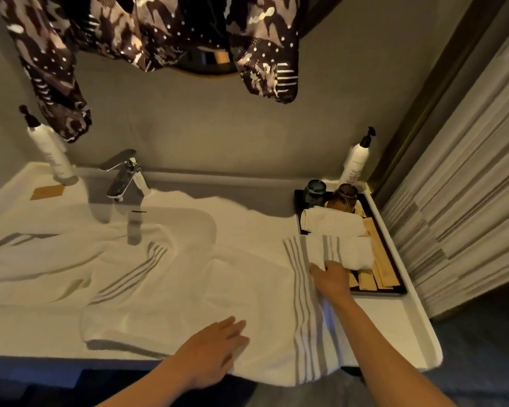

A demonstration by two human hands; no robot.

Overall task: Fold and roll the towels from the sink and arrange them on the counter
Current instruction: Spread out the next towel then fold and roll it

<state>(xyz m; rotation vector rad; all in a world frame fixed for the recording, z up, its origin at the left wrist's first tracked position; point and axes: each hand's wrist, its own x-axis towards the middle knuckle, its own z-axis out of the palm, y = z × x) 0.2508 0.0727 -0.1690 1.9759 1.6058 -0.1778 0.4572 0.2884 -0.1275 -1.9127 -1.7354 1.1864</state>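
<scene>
A white towel with grey stripes (247, 304) lies spread flat over the counter's front, its striped end at the right. My left hand (215, 352) rests flat on its near edge, fingers apart. My right hand (331, 277) pinches the towel's far right striped corner beside the tray. More white striped towels (86, 259) lie crumpled over the sink (188, 215) at the left. Two rolled white towels (332, 221) sit on the black tray (394, 277) at the right.
A chrome faucet (125, 177) stands behind the sink. Pump bottles stand at the back left (49, 151) and back right (356, 163). Two dark glasses (343, 196) and wooden packets (373, 274) are on the tray. Patterned cloth (147, 33) hangs above. A curtain (467, 186) borders the right.
</scene>
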